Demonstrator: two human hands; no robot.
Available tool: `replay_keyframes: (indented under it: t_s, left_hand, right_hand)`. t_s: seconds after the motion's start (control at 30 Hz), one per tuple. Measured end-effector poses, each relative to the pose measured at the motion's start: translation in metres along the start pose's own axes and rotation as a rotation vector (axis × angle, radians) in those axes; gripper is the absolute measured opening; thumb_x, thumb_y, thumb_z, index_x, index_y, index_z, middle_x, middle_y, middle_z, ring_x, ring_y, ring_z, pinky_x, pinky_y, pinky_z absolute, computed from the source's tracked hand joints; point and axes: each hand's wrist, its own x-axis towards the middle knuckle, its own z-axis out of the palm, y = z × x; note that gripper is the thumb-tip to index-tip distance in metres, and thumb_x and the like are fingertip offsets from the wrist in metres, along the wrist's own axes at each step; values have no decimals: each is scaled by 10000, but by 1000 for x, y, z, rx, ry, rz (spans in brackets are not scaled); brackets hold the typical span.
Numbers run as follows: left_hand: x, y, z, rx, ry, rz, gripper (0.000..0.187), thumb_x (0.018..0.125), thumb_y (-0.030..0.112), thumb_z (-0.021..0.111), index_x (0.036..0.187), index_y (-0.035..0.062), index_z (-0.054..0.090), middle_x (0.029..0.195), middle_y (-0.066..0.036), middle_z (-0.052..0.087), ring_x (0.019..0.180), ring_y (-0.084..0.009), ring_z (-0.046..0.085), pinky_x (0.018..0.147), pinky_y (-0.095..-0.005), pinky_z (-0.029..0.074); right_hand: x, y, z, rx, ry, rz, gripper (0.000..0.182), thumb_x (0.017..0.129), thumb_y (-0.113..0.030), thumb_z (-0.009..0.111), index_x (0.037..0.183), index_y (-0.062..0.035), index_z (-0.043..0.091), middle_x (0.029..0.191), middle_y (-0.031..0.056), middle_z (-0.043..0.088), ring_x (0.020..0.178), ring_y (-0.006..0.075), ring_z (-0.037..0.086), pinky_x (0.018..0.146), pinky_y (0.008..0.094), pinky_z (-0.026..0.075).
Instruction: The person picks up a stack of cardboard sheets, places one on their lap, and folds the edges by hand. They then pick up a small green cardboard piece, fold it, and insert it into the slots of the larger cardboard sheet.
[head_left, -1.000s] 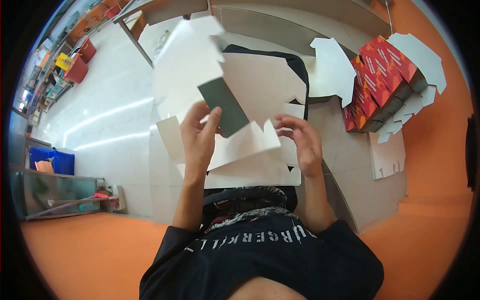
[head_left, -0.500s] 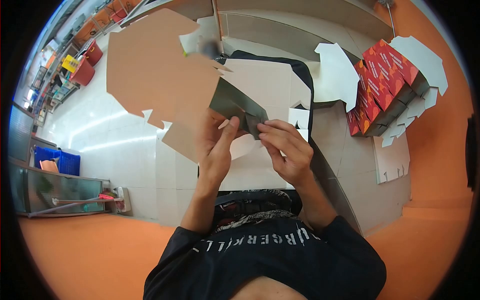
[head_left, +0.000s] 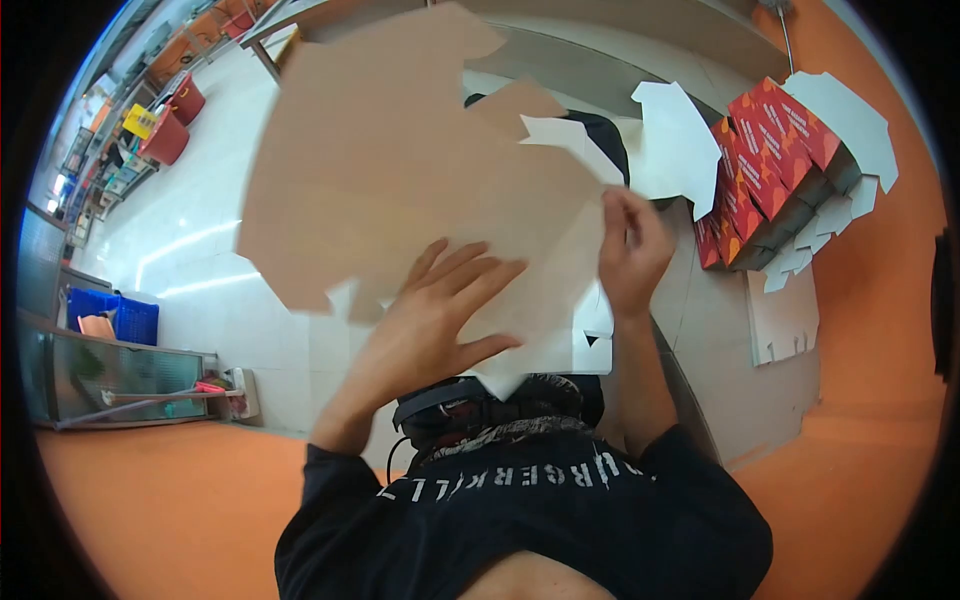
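A large brown die-cut cardboard sheet (head_left: 370,150) fills the upper middle, tilted and slightly blurred. My left hand (head_left: 435,315) rests against its lower part with the fingers spread. The fingers of my right hand (head_left: 635,245) are pinched together at the sheet's right edge. Beneath it lie pale cardboard pieces with notched tabs (head_left: 592,335), mostly hidden by the sheet.
Red patterned boxes (head_left: 775,150) with open white flaps stand at the right, next to a white flap piece (head_left: 675,145). A flat carton (head_left: 783,320) leans below them. A blue basket (head_left: 125,318) and red bins (head_left: 168,135) are at the left.
The brown sheet has swung right and opened out over the pale pieces. My left hand has spread its fingers and turned; my right hand has moved up and right. The dark folded flap no longer shows.
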Motion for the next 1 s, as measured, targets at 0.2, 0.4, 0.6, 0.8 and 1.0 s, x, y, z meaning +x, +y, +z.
replay_keyframes:
  t_s: [0.2, 0.4, 0.6, 0.8, 1.0]
  left_hand:
    - [-36, -29, 0, 260, -169, 163, 338, 765, 115, 716, 1092, 79, 635, 1116, -106, 641, 1132, -255, 571, 1035, -469, 382]
    - [-10, -44, -8, -208, 51, -93, 82, 824, -7, 630, 905, -15, 617, 914, -120, 654, 838, -291, 638, 742, -341, 505]
    - [2, -46, -17, -477, 85, -256, 151, 950, 78, 551, 902, -46, 622, 792, -69, 645, 712, -125, 607, 636, -274, 495]
    - [1, -44, -9, -513, 147, -353, 134, 930, 80, 595, 920, -47, 639, 789, -60, 656, 708, -97, 603, 646, -248, 499]
    - [-3, -41, -9, -504, 137, -320, 127, 926, 87, 599, 966, -26, 641, 834, -84, 661, 739, -148, 619, 689, -277, 499]
  right_hand:
    - [15, 27, -12, 50, -108, 389, 211, 884, -133, 675, 1014, 32, 662, 885, 84, 692, 765, 123, 623, 683, 238, 476]
    - [5, -14, -24, 214, -397, -85, 286, 845, -53, 615, 1128, -9, 632, 1166, 171, 622, 1159, 328, 544, 1012, 391, 397]
    - [-1, -49, -29, 200, -496, -397, 318, 793, -346, 742, 949, -81, 662, 946, 72, 629, 993, 278, 591, 981, 518, 388]
    - [-16, -53, -28, 188, -501, -479, 368, 756, -443, 743, 889, -111, 660, 840, 29, 587, 868, 219, 600, 935, 504, 417]
    - [-18, -31, -27, 225, -496, -573, 498, 629, -504, 789, 844, -85, 626, 728, 18, 553, 697, 210, 558, 829, 454, 443]
